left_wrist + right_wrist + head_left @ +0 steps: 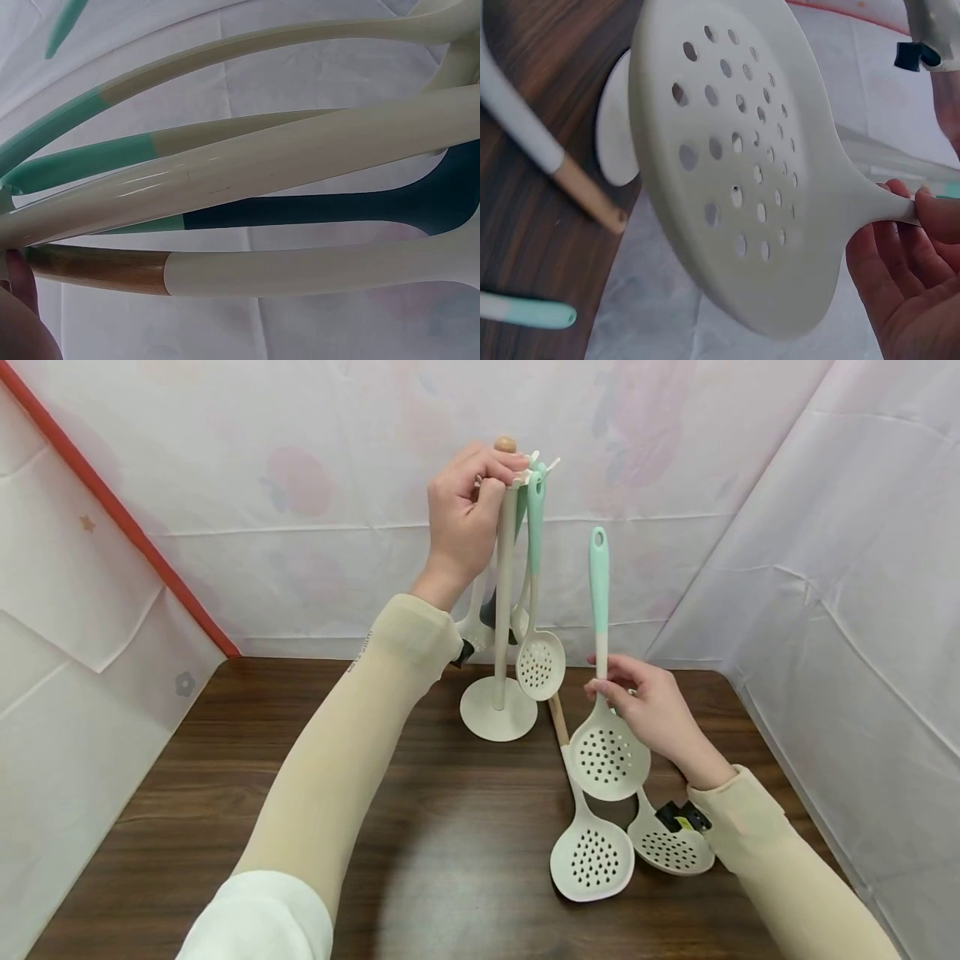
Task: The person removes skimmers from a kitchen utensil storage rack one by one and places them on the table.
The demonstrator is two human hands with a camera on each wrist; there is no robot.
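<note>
A cream utensil stand (501, 610) with a round base (498, 712) stands at the back of the dark wooden table (225, 793). My left hand (465, 514) grips the stand's top among the hooks, where several utensils hang (247, 161), among them a perforated skimmer (541, 663). My right hand (651, 710) pinches the neck of a cream perforated skimmer with a mint handle (604, 743), holding it upright just above the table; its holed bowl (735, 157) fills the right wrist view.
Two more perforated skimmers (592, 857) (670, 845) lie flat on the table at front right, one with a wooden handle end (589, 196). White cloth walls (825, 568) close in the back and both sides.
</note>
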